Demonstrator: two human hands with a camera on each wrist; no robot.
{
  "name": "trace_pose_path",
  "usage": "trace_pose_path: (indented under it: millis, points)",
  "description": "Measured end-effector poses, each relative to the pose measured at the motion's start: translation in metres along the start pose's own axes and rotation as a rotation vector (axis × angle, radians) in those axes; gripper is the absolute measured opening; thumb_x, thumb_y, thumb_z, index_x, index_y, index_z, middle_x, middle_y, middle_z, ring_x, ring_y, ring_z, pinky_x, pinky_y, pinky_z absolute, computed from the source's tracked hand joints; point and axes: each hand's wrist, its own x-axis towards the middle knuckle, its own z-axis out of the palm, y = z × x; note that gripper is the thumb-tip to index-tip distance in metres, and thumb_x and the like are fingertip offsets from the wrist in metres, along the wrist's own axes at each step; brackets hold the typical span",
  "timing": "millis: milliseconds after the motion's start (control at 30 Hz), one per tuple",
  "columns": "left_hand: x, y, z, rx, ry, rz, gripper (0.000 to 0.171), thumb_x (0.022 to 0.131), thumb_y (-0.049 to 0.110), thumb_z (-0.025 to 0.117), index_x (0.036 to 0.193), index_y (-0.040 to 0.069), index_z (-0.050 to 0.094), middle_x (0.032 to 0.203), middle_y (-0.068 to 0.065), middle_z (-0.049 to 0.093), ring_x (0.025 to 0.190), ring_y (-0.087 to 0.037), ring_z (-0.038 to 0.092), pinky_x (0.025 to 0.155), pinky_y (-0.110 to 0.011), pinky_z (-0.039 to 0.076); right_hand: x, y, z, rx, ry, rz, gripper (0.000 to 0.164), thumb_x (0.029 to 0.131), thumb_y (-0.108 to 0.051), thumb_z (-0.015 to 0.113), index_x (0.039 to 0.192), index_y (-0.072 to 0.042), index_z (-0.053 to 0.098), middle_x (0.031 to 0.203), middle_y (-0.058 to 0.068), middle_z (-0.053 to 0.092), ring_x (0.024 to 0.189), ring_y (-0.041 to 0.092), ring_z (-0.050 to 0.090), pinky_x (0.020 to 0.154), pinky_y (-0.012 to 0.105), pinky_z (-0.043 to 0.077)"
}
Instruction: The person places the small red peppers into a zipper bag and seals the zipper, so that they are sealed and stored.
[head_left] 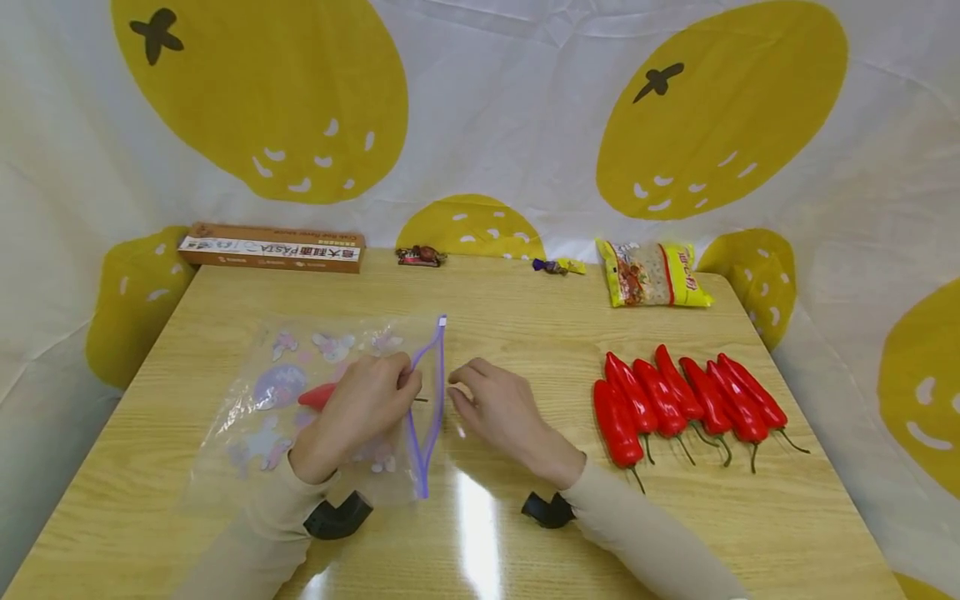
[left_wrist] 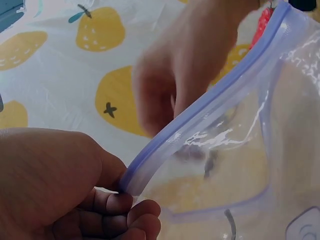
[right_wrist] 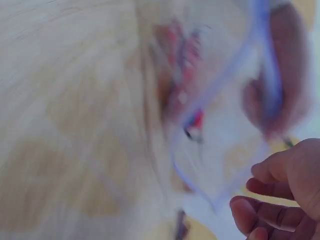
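A clear zip bag (head_left: 251, 425) with pastel prints lies flat on the table's left half. Its purple zip edge (head_left: 442, 358) faces right and gapes apart. My left hand (head_left: 367, 400) pinches one lip of that edge between thumb and fingers, as the left wrist view shows. A red chili pepper (head_left: 317, 396) is at the bag, mostly hidden beneath this hand, its stem pointing toward the mouth. Just right of the opening is my right hand (head_left: 504, 410), its fingers loosely bent around nothing. The right wrist view is blurred, with the bag's mouth beyond the fingers (right_wrist: 272, 167).
Several red chili peppers (head_left: 667, 398) lie in a row on the right. Along the back edge are a pasta box (head_left: 270, 248), two small wrapped candies (head_left: 420, 256) and a yellow food packet (head_left: 654, 273). A patterned cloth hangs behind the wooden table (head_left: 525, 325).
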Motion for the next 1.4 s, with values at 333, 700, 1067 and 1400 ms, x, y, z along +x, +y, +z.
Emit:
trace_pose_path:
  millis: [333,700,1067,1400]
  points:
    - [0.001,-0.003,0.0,-0.006,-0.011,-0.025,0.027,0.087,0.015,0.053,0.062,0.012,0.044,0.052,0.003,0.037,0.043,-0.009,0.034,0.04,-0.023,0.029,-0.077,0.064,-0.074,-0.268,0.043,0.178,0.014,0.075,-0.015,0.07,0.088,-0.009,0.066,0.079,0.003,0.06,0.047,0.015,0.049,0.038,0.023,0.033]
    - [0.001,-0.002,-0.004,-0.007,-0.029,-0.032,0.026,0.088,0.017,0.053,0.063,0.013,0.045,0.052,0.003,0.037,0.043,-0.009,0.034,0.041,-0.023,0.028,-0.138,0.085,-0.095,-0.497,-0.061,0.366,0.031,0.07,-0.022,0.072,0.077,-0.004,0.048,0.053,0.001,0.034,0.038,0.013,0.027,0.035,0.024,0.019]
    - [0.001,-0.002,-0.001,-0.001,-0.031,-0.017,0.028,0.088,0.015,0.053,0.061,0.013,0.043,0.052,0.004,0.035,0.044,-0.008,0.033,0.041,-0.022,0.027,-0.151,0.079,-0.084,-0.436,-0.236,0.511,0.029,0.076,-0.025,0.067,0.088,-0.006,0.05,0.052,0.0,0.037,0.038,0.016,0.035,0.035,0.027,0.024]
    - [0.001,-0.001,0.001,-0.007,-0.039,0.01,0.027,0.088,0.013,0.053,0.063,0.013,0.044,0.052,0.004,0.036,0.045,-0.007,0.034,0.042,-0.022,0.027,-0.152,0.073,-0.084,-0.393,-0.257,0.522,0.044,0.071,-0.029,0.072,0.105,-0.008,0.055,0.071,0.008,0.051,0.044,0.017,0.04,0.036,0.028,0.029]
